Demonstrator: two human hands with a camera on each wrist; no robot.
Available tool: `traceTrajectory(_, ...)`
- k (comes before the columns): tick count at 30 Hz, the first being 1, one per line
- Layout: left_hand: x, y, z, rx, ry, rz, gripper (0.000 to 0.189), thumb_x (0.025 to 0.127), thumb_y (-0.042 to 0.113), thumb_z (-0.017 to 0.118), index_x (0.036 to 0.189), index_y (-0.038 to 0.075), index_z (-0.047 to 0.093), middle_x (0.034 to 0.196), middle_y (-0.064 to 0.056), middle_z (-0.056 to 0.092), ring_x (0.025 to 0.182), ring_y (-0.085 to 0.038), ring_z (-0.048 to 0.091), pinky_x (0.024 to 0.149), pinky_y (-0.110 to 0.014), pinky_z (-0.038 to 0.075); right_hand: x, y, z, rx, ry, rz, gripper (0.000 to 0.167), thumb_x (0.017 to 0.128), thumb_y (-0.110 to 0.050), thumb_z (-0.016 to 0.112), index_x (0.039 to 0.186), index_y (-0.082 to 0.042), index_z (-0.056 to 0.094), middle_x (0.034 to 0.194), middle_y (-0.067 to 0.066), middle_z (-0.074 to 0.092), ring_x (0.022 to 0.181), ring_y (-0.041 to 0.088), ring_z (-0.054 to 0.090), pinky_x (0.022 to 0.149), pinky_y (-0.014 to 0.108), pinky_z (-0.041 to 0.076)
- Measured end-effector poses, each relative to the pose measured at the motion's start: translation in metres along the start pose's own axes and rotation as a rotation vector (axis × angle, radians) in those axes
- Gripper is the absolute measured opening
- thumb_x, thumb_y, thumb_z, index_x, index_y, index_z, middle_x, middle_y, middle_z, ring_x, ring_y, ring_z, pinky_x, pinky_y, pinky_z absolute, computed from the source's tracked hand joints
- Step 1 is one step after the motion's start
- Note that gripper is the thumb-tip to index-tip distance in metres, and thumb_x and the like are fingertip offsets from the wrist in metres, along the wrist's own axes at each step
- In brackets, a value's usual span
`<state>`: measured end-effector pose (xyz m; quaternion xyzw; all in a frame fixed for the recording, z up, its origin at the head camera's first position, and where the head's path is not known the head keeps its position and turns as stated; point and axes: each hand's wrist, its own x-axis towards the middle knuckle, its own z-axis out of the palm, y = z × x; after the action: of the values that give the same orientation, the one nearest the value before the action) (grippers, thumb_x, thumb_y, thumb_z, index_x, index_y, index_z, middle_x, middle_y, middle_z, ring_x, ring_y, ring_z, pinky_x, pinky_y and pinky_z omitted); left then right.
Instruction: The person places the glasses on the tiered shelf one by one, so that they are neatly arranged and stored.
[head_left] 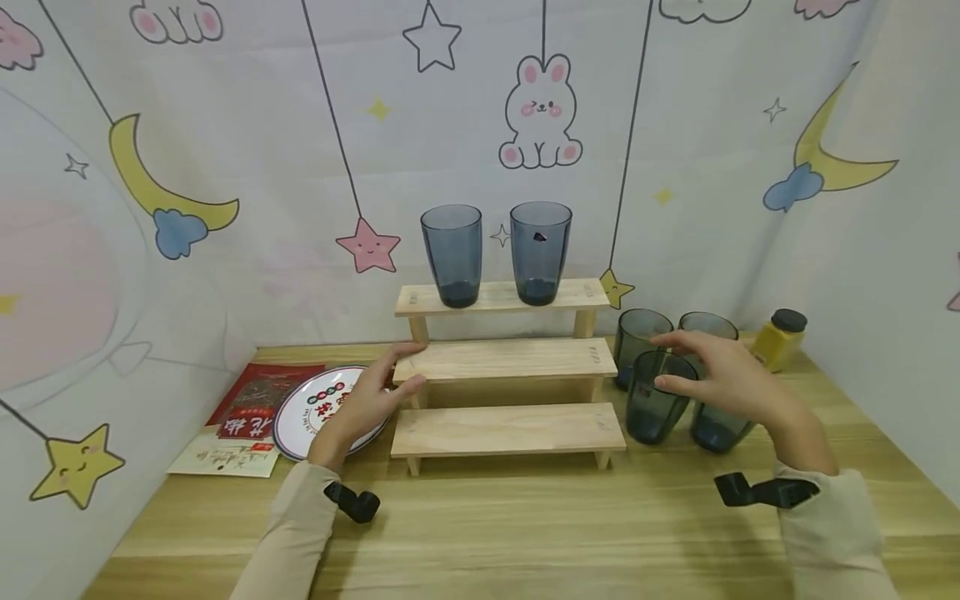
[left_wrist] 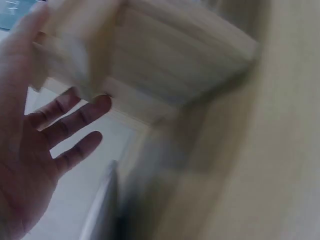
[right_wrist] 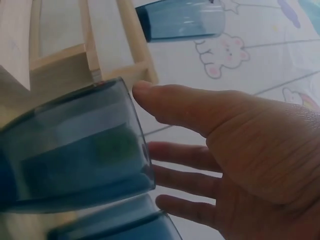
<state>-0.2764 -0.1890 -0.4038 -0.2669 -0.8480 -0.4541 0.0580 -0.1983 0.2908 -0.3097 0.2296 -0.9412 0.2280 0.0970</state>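
Note:
My left hand (head_left: 371, 400) is at the left end of a three-step wooden rack (head_left: 506, 358), its thumb and fingertips by the middle step. In the left wrist view the fingers (left_wrist: 75, 120) are spread and fairly straight beside the wood. Two blue-tinted drinking glasses (head_left: 453, 258) stand upright on the top step. To the right of the rack, several more tinted glasses stand on the table. My right hand (head_left: 723, 375) is over them, partly hiding them. Its thumb and fingers are apart at the rim of the front glass (head_left: 654, 404), as the right wrist view also shows.
A white printed plate (head_left: 303, 417) lies left of the rack, over a red packet (head_left: 255, 404) and a pale card (head_left: 225, 457). A yellow bottle with a black cap (head_left: 780, 337) stands at the back right. A patterned cloth (head_left: 285, 125) hangs behind the wooden table (head_left: 510, 533).

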Motion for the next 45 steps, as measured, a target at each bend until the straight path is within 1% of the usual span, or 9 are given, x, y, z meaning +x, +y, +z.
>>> traceTrajectory(6, -0.006, 0.012, 0.018, -0.134, 0.088, -0.011, 0.068, 0.092, 0.012, 0.073, 0.150, 0.018, 0.039, 0.133, -0.027, 0.052, 0.063, -0.014, 0.055, 0.062, -0.031, 0.049, -0.004, 0.002, -0.004, 0.001, -0.012, 0.012, 0.050, 0.092, -0.027, 0.075, 0.134, -0.005, 0.059, 0.131, 0.019, 0.062, 0.118, 0.041, 0.059, 0.090, 0.058, 0.048)
traceTrajectory(7, -0.007, 0.016, 0.019, -0.151, 0.100, -0.020, 0.070, 0.090, 0.011, 0.074, 0.150, 0.017, 0.039, 0.120, -0.032, 0.056, 0.062, -0.014, 0.055, 0.061, -0.031, 0.049, -0.004, 0.002, -0.005, 0.002, -0.017, 0.014, 0.050, 0.092, -0.028, 0.075, 0.134, -0.005, 0.059, 0.131, 0.019, 0.062, 0.119, 0.041, 0.058, 0.091, 0.058, 0.047)
traceTrajectory(11, -0.007, 0.025, 0.020, -0.182, 0.130, -0.042, 0.069, 0.089, 0.006, 0.074, 0.148, 0.014, 0.039, 0.114, -0.030, 0.056, 0.057, -0.011, 0.049, 0.058, -0.029, 0.046, -0.003, 0.003, -0.006, -0.002, -0.039, 0.009, 0.052, 0.093, -0.029, 0.074, 0.135, -0.003, 0.058, 0.131, 0.020, 0.062, 0.121, 0.043, 0.057, 0.092, 0.059, 0.046)
traceTrajectory(19, -0.008, 0.021, 0.019, -0.202, 0.118, 0.025, 0.063, 0.096, 0.022, 0.069, 0.148, 0.007, 0.037, 0.144, -0.027, 0.043, 0.078, -0.020, 0.057, 0.068, -0.032, 0.049, -0.002, 0.002, -0.007, -0.018, -0.066, -0.013, 0.052, 0.091, -0.029, 0.075, 0.133, -0.004, 0.060, 0.129, 0.018, 0.063, 0.119, 0.043, 0.057, 0.092, 0.059, 0.046)
traceTrajectory(22, -0.009, 0.019, 0.019, -0.186, 0.142, 0.059, 0.051, 0.104, 0.026, 0.055, 0.146, 0.004, 0.039, 0.150, -0.026, 0.040, 0.106, -0.033, 0.058, 0.083, -0.043, 0.048, -0.001, 0.002, -0.007, -0.007, -0.087, -0.005, 0.052, 0.091, -0.030, 0.075, 0.134, -0.004, 0.059, 0.132, 0.018, 0.061, 0.122, 0.044, 0.055, 0.093, 0.060, 0.045)
traceTrajectory(26, -0.009, 0.020, 0.021, -0.185, 0.199, 0.061, 0.038, 0.104, 0.009, 0.046, 0.141, 0.001, 0.042, 0.151, -0.026, 0.040, 0.136, -0.041, 0.038, 0.098, -0.055, 0.038, 0.002, 0.001, -0.006, -0.005, -0.123, 0.015, 0.056, 0.091, -0.034, 0.075, 0.136, -0.006, 0.058, 0.136, 0.020, 0.058, 0.125, 0.045, 0.052, 0.095, 0.060, 0.044)
traceTrajectory(36, -0.007, 0.018, 0.026, -0.180, 0.269, 0.073, 0.039, 0.100, 0.003, 0.047, 0.138, -0.004, 0.044, 0.146, -0.029, 0.044, 0.138, -0.043, 0.036, 0.104, -0.056, 0.033, 0.006, 0.001, 0.002, -0.029, -0.202, 0.048, 0.080, 0.085, -0.041, 0.080, 0.147, -0.006, 0.046, 0.142, 0.028, 0.048, 0.125, 0.048, 0.050, 0.093, 0.062, 0.044)
traceTrajectory(42, 0.000, -0.009, 0.034, -0.143, 0.298, 0.042, 0.039, 0.101, 0.010, 0.053, 0.140, 0.009, 0.050, 0.146, -0.019, 0.050, 0.128, -0.039, 0.050, 0.096, -0.054, 0.042, 0.004, 0.002, 0.004, -0.020, -0.204, 0.059, 0.081, 0.084, -0.037, 0.081, 0.148, -0.005, 0.044, 0.143, 0.029, 0.047, 0.128, 0.049, 0.046, 0.096, 0.064, 0.041)
traceTrajectory(45, 0.002, -0.009, 0.034, -0.099, 0.327, 0.031, 0.037, 0.100, 0.017, 0.058, 0.137, 0.015, 0.056, 0.142, -0.013, 0.056, 0.122, -0.033, 0.056, 0.091, -0.050, 0.047, 0.004, 0.003, 0.004, -0.025, -0.197, 0.063, 0.080, 0.084, -0.037, 0.081, 0.148, -0.005, 0.045, 0.142, 0.028, 0.048, 0.128, 0.049, 0.047, 0.096, 0.064, 0.041)
